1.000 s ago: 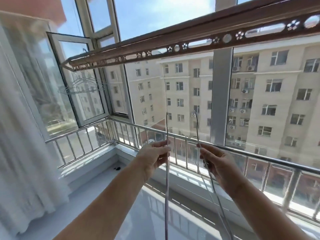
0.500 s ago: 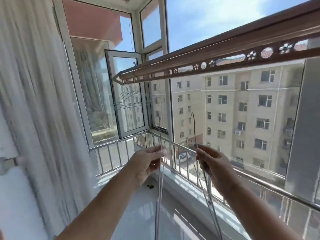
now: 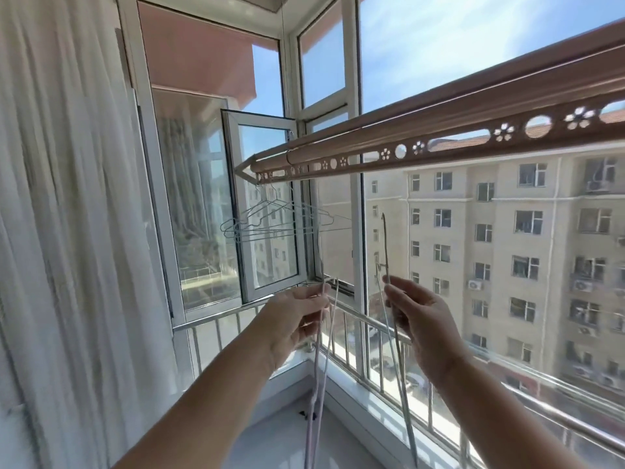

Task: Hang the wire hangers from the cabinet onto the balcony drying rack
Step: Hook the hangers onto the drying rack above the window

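My left hand (image 3: 297, 321) pinches thin wire hangers (image 3: 318, 367) seen edge-on, their wires trailing down toward the floor. My right hand (image 3: 419, 316) grips another wire hanger (image 3: 385, 252), its hook standing up above my fingers. Both hands are at railing height, well below the brown drying rack (image 3: 439, 143) with its row of punched holes. Several wire hangers (image 3: 270, 221) hang from the rack's far left end near the open window.
A white curtain (image 3: 67, 231) covers the left side. An open window sash (image 3: 267, 204) swings inward behind the rack's end. A metal railing (image 3: 372, 336) runs along the glass, with a white sill below. Apartment blocks stand outside.
The view has swung left, bringing the curtain and the rack's end with its hung hangers closer to centre. Both hands still hold their hangers at about the same height.
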The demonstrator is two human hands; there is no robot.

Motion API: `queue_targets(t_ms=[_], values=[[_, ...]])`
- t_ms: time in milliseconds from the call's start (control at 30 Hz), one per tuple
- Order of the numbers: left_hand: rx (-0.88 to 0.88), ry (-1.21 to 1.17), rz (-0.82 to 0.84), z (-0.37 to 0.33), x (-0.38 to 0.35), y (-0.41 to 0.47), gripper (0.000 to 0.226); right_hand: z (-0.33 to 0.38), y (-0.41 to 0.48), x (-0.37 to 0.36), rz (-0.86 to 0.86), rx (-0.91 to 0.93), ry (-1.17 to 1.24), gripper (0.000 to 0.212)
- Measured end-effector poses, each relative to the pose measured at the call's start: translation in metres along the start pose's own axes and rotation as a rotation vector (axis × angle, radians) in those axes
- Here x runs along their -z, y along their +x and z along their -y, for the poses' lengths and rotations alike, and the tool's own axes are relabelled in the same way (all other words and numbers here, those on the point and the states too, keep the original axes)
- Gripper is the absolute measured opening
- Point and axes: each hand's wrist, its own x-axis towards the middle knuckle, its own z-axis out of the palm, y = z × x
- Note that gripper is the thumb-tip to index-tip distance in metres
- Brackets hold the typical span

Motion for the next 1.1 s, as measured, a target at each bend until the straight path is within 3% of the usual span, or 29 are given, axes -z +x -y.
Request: queue_targets(t_ms=[200, 533, 1100], values=[[-0.037, 0.074, 0.085, -0.031, 0.045, 0.090, 0.026, -0.025, 0.075, -0.049, -0.086, 0.045, 0.027, 0.025], [-0.085, -0.012, 0.165, -0.064, 0.071, 0.222, 0.024, -0.053, 0.191, -0.090, -0.113, 0.182, -0.054, 0.025], [-0.136, -0.150, 0.399, -0.093, 0.079, 0.355, 0.024, -0.056, 0.296, -0.121, -0.261, 0.359, -0.171, 0.028]])
